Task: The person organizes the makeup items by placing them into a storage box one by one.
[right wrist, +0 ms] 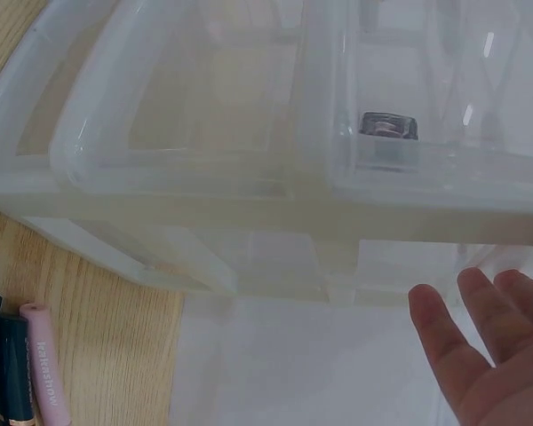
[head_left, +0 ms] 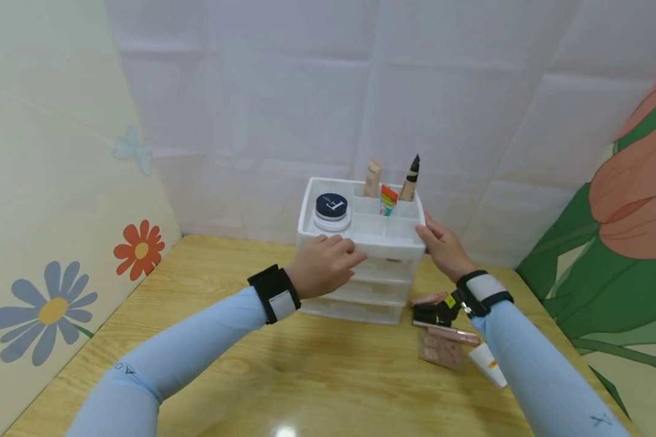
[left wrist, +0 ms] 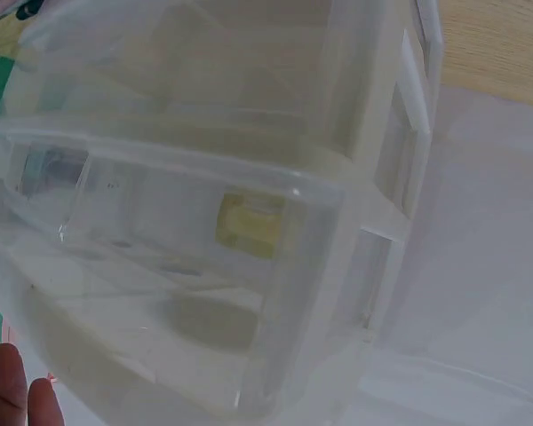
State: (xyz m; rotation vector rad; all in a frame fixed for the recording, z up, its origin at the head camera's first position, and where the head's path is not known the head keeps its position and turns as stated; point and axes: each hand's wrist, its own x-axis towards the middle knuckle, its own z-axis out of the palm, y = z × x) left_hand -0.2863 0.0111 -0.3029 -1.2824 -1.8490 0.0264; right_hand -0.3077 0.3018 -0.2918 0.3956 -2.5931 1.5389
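A white drawer organizer (head_left: pixel 355 309) with clear drawers stands on the table against the back wall. My left hand (head_left: pixel 328 265) is at its upper front, the fingers near the top tray's front rim. My right hand (head_left: pixel 443 246) touches the upper right side by the front corner; its fingers look extended in the right wrist view. The open top tray holds a dark-lidded round jar (head_left: pixel 331 207), a beige tube (head_left: pixel 372 178), a small orange-and-green tube (head_left: pixel 388 200) and a black-tipped beige pen-like item (head_left: pixel 411 178). A yellow item (left wrist: pixel 250 224) shows through a clear drawer.
Right of the organizer lie a pinkish palette (head_left: pixel 441 351), a pink tube (head_left: pixel 454 335), a white box (head_left: pixel 488 365) and several dark items (head_left: pixel 434 314). The wooden table (head_left: pixel 251 388) meets a white cloth wall (head_left: pixel 251 121) behind and patterned walls at both sides.
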